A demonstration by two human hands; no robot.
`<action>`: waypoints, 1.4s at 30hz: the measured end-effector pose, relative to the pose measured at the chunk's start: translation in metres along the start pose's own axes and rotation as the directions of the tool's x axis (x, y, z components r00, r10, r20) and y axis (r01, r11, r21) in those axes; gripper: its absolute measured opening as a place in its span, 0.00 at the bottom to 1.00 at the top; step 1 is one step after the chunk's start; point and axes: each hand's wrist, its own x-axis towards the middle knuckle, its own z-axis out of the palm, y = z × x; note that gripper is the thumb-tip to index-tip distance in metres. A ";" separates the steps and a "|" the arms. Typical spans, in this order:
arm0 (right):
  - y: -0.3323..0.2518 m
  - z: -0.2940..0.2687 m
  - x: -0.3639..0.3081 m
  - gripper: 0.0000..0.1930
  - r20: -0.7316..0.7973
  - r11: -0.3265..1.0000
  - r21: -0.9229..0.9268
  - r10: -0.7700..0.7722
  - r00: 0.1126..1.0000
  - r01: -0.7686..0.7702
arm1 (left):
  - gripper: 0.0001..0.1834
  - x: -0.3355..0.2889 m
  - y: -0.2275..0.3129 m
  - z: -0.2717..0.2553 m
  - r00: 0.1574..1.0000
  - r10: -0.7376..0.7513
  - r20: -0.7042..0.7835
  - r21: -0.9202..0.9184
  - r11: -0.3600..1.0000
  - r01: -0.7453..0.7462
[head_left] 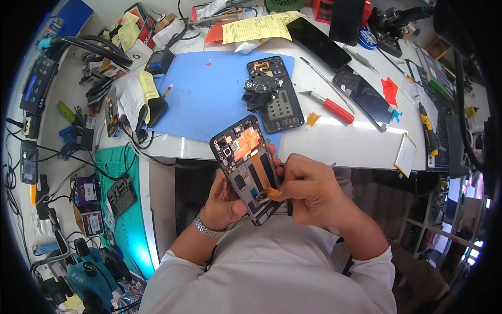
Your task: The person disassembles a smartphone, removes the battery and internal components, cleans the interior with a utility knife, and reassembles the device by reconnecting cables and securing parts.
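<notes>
My left hand (226, 205) is wrapped round an opened smartphone (246, 172), tilted above my lap, its fingertips showing past the far edge. The phone's inside faces up, with camera modules, copper-coloured foil at the top and an orange flex cable (260, 170) down the middle. My right hand (308, 188) is closed in a pinch at the cable's lower end, where a bit of orange shows by the fingertips. On the bench beyond lies another phone frame (285, 102), with loose black parts (260, 89) on it.
A blue mat (196, 99) covers part of the white bench. To the right lie a red-handled craft knife (334, 110), a metal pry tool (327, 81), dark phone screens (363, 97) and a battery (406, 155). Left stand cables, boxes and a teal microscope (91, 277).
</notes>
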 end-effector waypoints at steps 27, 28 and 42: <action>-0.018 0.002 0.005 0.19 0.073 0.911 -0.293 -0.283 0.956 0.292 | 0.70 -0.003 0.002 0.006 0.998 0.050 -0.039 -0.003 0.999 -0.050; -0.019 0.003 0.003 0.19 0.072 0.881 -0.356 -0.305 0.950 0.310 | 0.70 -0.001 0.002 0.007 0.998 0.051 -0.041 0.003 0.999 -0.051; -0.029 -0.022 0.008 0.13 -0.428 0.973 -0.229 -0.090 0.899 -0.011 | 0.55 0.024 0.042 -0.007 0.631 0.776 0.015 0.896 0.270 -0.352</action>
